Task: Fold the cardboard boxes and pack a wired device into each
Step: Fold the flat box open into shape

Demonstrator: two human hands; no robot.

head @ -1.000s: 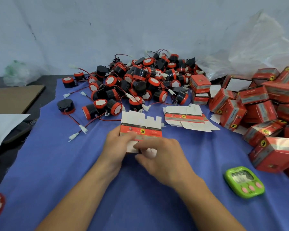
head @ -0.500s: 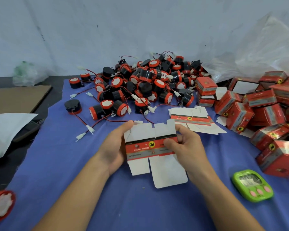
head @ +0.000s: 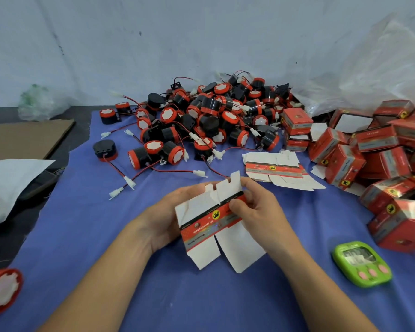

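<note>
I'm holding the flat box blank (head: 211, 216) just above the tabletop (head: 94, 224), left hand (head: 163, 219) gripping its left edge, right hand (head: 256, 212) fingers (head: 236, 204) pinching the red band. I'm aiming to be pressing opposite creases inward evenly, opening it square.

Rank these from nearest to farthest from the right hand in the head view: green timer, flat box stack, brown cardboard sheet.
1. flat box stack, just beyond the right hand.
2. green timer, to its right.
3. brown cardboard sheet, far left.

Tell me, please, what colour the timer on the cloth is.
The small plastic timer is bright green with pink buttons; head view.
</note>
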